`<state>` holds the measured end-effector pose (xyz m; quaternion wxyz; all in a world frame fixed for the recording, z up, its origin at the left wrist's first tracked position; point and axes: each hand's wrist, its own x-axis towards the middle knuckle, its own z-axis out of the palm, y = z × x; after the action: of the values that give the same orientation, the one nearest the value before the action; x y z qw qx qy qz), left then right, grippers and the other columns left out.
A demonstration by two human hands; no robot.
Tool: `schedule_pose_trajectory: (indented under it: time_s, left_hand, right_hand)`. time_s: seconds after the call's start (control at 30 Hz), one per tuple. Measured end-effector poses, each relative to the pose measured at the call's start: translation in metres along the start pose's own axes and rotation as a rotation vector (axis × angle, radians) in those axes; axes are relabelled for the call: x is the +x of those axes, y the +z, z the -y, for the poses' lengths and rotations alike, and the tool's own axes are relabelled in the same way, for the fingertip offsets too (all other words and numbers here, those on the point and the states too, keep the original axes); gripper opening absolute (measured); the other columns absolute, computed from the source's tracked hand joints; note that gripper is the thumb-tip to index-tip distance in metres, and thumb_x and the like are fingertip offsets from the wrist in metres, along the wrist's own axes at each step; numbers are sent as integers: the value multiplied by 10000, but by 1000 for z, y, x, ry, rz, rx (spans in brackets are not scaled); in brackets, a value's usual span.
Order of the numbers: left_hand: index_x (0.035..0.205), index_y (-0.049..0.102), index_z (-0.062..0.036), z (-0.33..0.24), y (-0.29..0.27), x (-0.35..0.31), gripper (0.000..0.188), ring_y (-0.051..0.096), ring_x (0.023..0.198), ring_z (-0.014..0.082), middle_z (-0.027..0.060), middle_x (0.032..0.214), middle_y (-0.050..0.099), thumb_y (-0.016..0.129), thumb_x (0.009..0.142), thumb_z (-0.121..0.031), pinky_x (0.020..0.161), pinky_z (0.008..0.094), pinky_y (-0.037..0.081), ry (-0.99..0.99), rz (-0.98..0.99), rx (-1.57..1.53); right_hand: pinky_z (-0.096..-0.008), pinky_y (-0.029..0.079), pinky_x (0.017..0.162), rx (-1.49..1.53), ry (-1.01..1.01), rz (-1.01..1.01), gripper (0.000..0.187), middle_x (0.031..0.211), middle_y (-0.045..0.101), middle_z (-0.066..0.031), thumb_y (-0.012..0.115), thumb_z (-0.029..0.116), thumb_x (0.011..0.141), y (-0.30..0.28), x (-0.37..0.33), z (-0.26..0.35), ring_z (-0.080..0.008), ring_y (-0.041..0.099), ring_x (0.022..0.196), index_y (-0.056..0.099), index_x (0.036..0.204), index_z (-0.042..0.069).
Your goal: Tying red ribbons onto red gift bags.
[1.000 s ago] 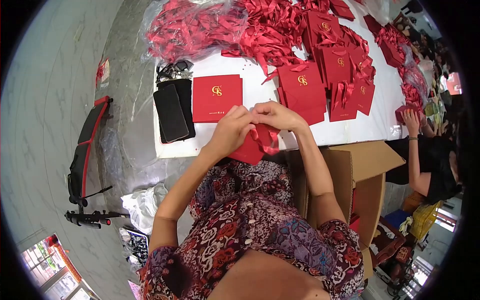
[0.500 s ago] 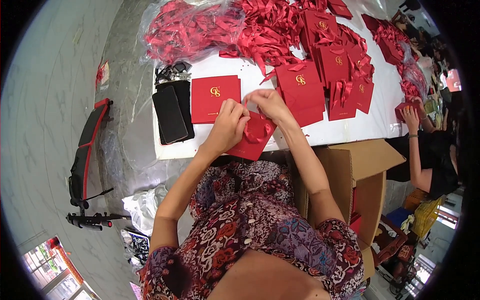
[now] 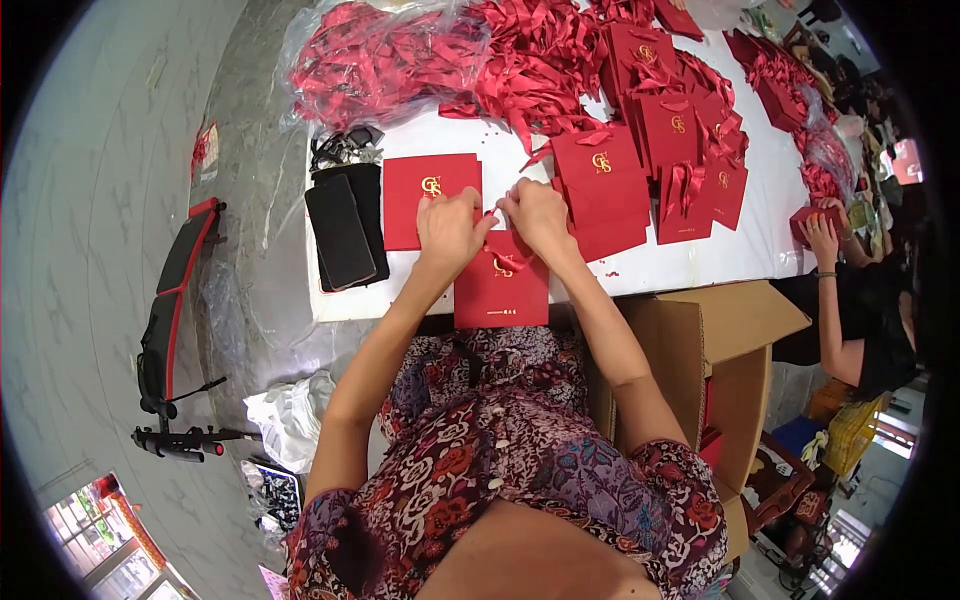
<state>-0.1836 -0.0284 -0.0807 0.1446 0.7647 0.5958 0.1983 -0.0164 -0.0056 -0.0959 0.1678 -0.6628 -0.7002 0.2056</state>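
A red paper gift bag (image 3: 501, 298) with gold print lies at the table's near edge, its lower part reaching past the edge toward my lap. A glossy red ribbon (image 3: 509, 259) is at its top. My left hand (image 3: 452, 228) is closed at the bag's upper left, pinching a ribbon end. Opposite it, my right hand (image 3: 537, 214) is also closed on the ribbon, its fingertips close to the left ones. The fingers partly hide the ribbon between them. Flat red bags (image 3: 425, 205) lie beside my left hand, and more red bags (image 3: 600, 185) beside my right.
A dark phone (image 3: 341, 230) rests on a black cloth at left, with keys (image 3: 345, 147) behind. Piles of red ribbon (image 3: 390, 65), partly in clear plastic, cover the white table's (image 3: 720, 262) far side. An open cardboard box (image 3: 740, 320) stands at right. Another person's hand (image 3: 822, 240) works beyond.
The bag has turned from tilted to straight, its print now facing up. My right hand has come down and its fingers have drawn in; my left hand has shifted slightly up and left.
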Motion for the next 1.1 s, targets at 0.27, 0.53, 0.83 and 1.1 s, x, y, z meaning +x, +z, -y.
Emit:
schedule_pose_trajectory:
  time_s: [0.27, 0.53, 0.83, 1.1]
  left_hand:
    - [886, 728, -98, 7, 27, 16, 206, 653, 760, 283, 80, 727, 652, 776, 762, -254, 789, 427, 440, 42, 42, 103]
    - [771, 730, -101, -2, 22, 7, 181, 630, 818, 279, 88, 799, 645, 793, 761, -271, 761, 419, 388, 46, -119, -10]
    - [867, 727, -100, -7, 24, 1, 147, 614, 781, 251, 81, 788, 630, 776, 789, -214, 738, 400, 400, -23, -165, -161]
    - [910, 690, 5, -18, 21, -11, 93, 576, 641, 54, 22, 746, 670, 634, 927, -67, 591, 237, 473, -281, -87, -976]
  right_hand:
    - [-453, 529, 695, 219, -112, -124, 231, 838, 691, -185, 700, 214, 870, 4, -11, -12, -359, 688, 796, 635, 904, -5]
    - [-380, 526, 682, 517, 18, 11, 211, 782, 695, -133, 669, 217, 902, 2, -17, -21, -260, 693, 720, 629, 929, 11]
    - [-333, 517, 654, 621, 27, -98, 185, 763, 682, -117, 662, 185, 914, -11, -33, -9, -216, 670, 696, 634, 931, 3]
    - [-274, 503, 655, 867, -138, -39, 166, 789, 672, -32, 669, 140, 930, -11, -35, -6, -97, 623, 721, 651, 941, -25]
